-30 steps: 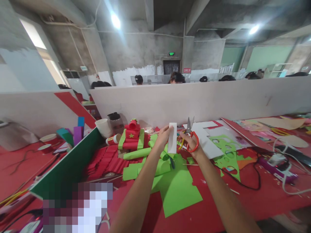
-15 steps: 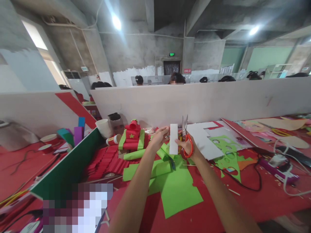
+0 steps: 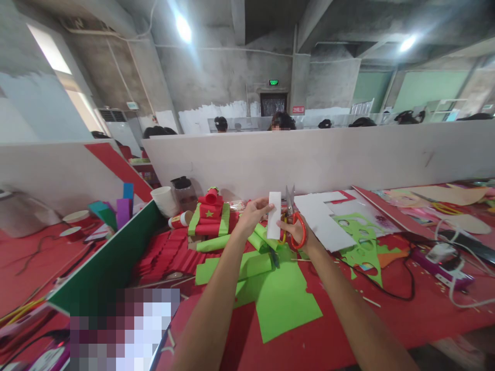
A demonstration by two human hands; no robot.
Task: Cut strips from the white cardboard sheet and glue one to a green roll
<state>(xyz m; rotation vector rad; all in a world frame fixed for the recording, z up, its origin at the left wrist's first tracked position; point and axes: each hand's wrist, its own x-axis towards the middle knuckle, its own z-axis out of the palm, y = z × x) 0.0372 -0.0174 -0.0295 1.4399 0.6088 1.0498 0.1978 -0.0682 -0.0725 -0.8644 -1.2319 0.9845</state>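
Note:
A small white rectangular strip (image 3: pixel 274 221), of paper or thin board, stands upright between my hands. The fingers of my left hand (image 3: pixel 253 212) pinch its left edge. With my right hand (image 3: pixel 297 229) I hold scissors (image 3: pixel 298 238) with orange-red handles, their blades pointing up and slightly apart. My right thumb also touches the strip's lower right side. Below my hands lie a cut green sheet (image 3: pixel 288 299) and a rolled green sheet (image 3: pixel 253 265). A second, yellow-handled tool shows only partly behind my right hand.
Left of my hands stand a red and green paper model (image 3: pixel 209 219) with a star, and folded red paper (image 3: pixel 170 255). A green divider (image 3: pixel 112 257) borders them. White sheets (image 3: pixel 328 226), a green sheet with holes (image 3: pixel 359 242) and a cable (image 3: pixel 413 283) lie right.
My left fingers have come onto the strip's left edge. The strip has shifted slightly left and up. The scissors stay in my right hand.

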